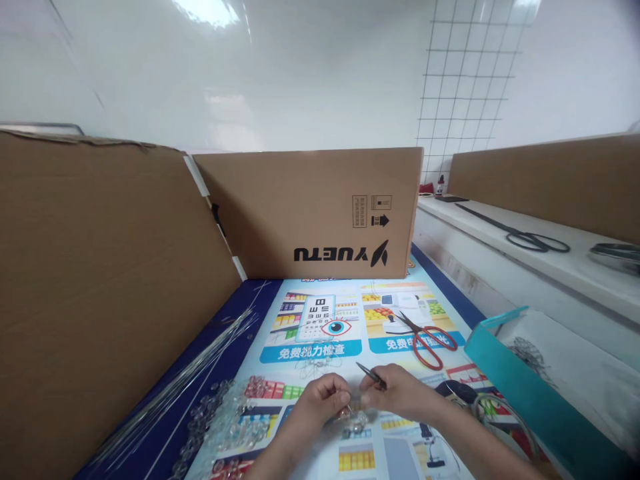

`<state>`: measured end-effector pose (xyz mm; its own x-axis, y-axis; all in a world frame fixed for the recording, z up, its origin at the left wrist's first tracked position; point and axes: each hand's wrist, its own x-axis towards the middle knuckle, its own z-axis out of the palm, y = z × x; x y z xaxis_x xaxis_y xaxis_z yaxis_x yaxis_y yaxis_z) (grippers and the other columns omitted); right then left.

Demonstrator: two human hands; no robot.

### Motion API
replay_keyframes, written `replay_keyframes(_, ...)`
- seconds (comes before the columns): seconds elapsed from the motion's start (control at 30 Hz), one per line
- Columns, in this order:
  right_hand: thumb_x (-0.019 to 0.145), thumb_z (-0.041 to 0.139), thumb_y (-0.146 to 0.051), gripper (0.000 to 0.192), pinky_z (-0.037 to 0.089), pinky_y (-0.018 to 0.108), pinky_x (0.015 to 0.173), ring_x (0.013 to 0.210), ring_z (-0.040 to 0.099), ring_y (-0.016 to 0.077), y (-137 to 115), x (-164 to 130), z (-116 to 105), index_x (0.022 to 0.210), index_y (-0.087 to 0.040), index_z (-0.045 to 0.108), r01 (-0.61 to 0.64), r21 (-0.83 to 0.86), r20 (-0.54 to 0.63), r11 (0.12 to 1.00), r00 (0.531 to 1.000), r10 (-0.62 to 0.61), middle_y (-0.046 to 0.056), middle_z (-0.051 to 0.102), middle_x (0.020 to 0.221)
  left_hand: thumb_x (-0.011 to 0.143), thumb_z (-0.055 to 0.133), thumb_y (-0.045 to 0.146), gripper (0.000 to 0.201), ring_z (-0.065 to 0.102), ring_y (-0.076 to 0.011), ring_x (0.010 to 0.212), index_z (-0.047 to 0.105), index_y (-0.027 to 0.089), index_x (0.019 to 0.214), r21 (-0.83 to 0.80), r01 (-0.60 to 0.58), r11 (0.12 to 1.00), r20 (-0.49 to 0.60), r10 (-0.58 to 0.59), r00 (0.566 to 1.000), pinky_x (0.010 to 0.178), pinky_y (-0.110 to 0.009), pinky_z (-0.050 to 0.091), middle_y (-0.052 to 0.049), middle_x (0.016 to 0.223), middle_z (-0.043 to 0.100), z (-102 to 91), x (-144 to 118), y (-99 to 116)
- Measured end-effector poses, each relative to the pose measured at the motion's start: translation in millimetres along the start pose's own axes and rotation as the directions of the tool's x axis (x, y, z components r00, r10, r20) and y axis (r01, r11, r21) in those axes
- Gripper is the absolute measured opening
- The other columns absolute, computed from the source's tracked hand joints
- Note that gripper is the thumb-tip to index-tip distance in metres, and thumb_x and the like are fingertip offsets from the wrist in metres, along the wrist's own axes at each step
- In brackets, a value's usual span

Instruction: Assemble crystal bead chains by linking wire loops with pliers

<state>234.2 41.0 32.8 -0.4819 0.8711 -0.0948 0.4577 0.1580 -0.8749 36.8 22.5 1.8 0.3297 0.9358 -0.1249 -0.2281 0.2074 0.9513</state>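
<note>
My left hand (327, 399) is closed in a pinch on a thin wire, only a short bit of which shows at the fingertips. Just below the fingers of both hands is a small cluster of clear beads (355, 423). Close by on the right, my right hand (395, 392) grips a slim dark pointed tool (371, 375), its tip pointing up and left; its exact kind is not clear. Loose clear beads (235, 417) lie spread to the left. Beyond the hands rests a small group of clear beaded pieces with wires (317, 355).
Long thin wires (195, 373) lie along the left. Red-handled scissors (425, 340) lie ahead on the right, near a teal-edged box (530, 380) holding dark wire. Cardboard panels (320, 200) stand behind and left. Large black scissors (520, 233) rest on the right ledge.
</note>
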Motion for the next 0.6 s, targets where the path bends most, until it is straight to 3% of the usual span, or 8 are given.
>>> replay_keyframes(0.17, 0.066, 0.061, -0.020, 0.006, 0.032, 0.018, 0.048, 0.053, 0.044, 0.0088, -3, -2, 1, 0.069, -0.015, 0.061, -0.028, 0.045, 0.098, 0.999, 0.995, 0.023, -0.005, 0.051, 0.056, 0.066, 0.074, 0.038, 0.026, 0.042, -0.0087, 0.051, 0.063, 0.015, 0.067, 0.014, -0.016, 1.000, 0.005, 0.016, 1.000, 0.052, -0.021, 0.029, 0.002, 0.054, 0.054, 0.1, -1, 4)
replay_keyframes(0.33, 0.068, 0.057, -0.019, 0.003, 0.029, 0.017, 0.047, 0.053, 0.038, 0.0075, -10, -2, 4, 0.068, -0.016, 0.056, -0.022, 0.098, 0.052, 0.995, 0.999, 0.017, -0.006, 0.044, 0.056, 0.070, 0.072, 0.036, 0.024, 0.042, -0.0085, 0.051, 0.065, 0.014, 0.070, 0.035, -0.009, 0.999, 0.056, 0.007, 0.998, 0.052, -0.021, 0.029, 0.002, 0.055, 0.054, 0.5, -3, 8)
replay_keyframes(0.6, 0.072, 0.055, -0.023, 0.007, 0.031, 0.018, 0.048, 0.054, 0.039, 0.0082, -11, -3, 10, 0.070, -0.016, 0.053, 0.010, 0.072, 0.013, 0.997, 1.000, -0.011, -0.005, 0.044, 0.058, 0.069, 0.072, 0.038, 0.026, 0.043, -0.0097, 0.053, 0.066, 0.013, 0.068, 0.044, -0.027, 0.999, 0.090, 0.023, 0.996, 0.054, -0.022, 0.031, 0.000, 0.058, 0.054, 4.9, -6, 11)
